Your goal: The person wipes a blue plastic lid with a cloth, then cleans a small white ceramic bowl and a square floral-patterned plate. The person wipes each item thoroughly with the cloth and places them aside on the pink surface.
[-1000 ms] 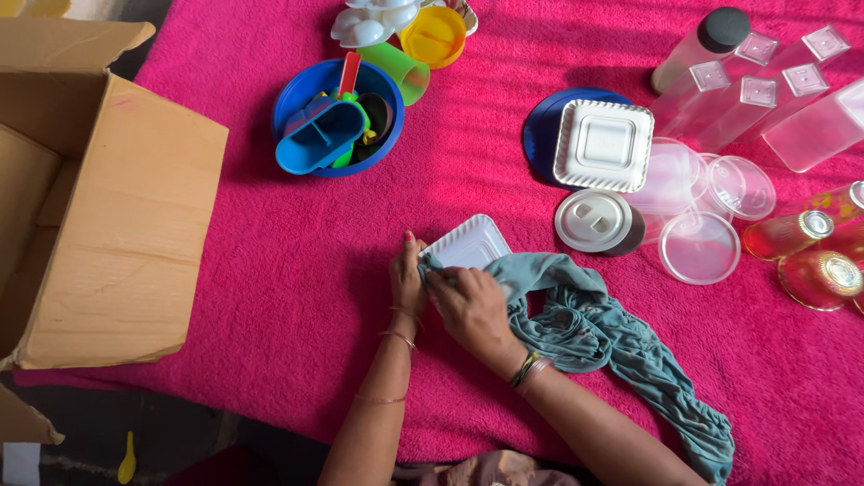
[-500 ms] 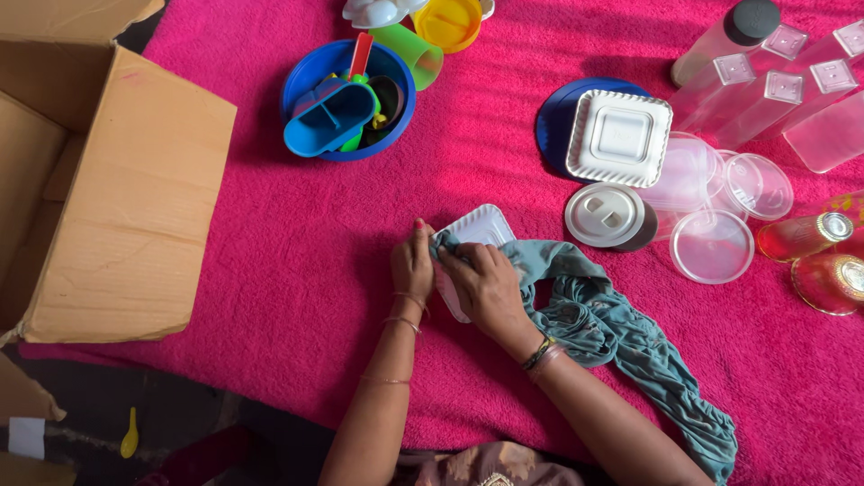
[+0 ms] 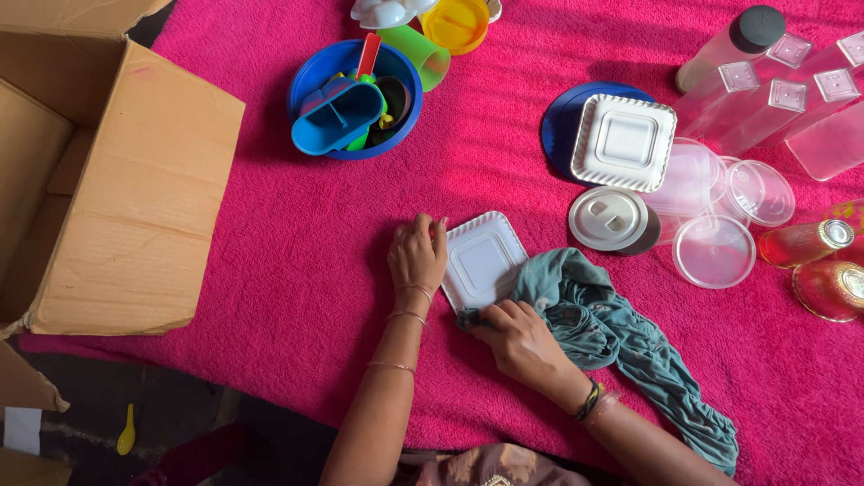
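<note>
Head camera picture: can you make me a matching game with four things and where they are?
Things:
1. white square plastic lid
2. crumpled teal cloth
3. open brown cardboard box
4. round blue plastic bowl

Places:
A. far left of the pink towel
B. under the right hand
C. beside the left hand
D. top middle, full of colourful plastic things

Pairs: 1-C, 2-B, 3-A, 4-D

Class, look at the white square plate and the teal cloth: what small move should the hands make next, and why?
Probably sweep the teal cloth up across the white plate. The right hand presses the cloth at its lower edge, the left hand steadies its left side, and most of its face lies uncovered.
</note>
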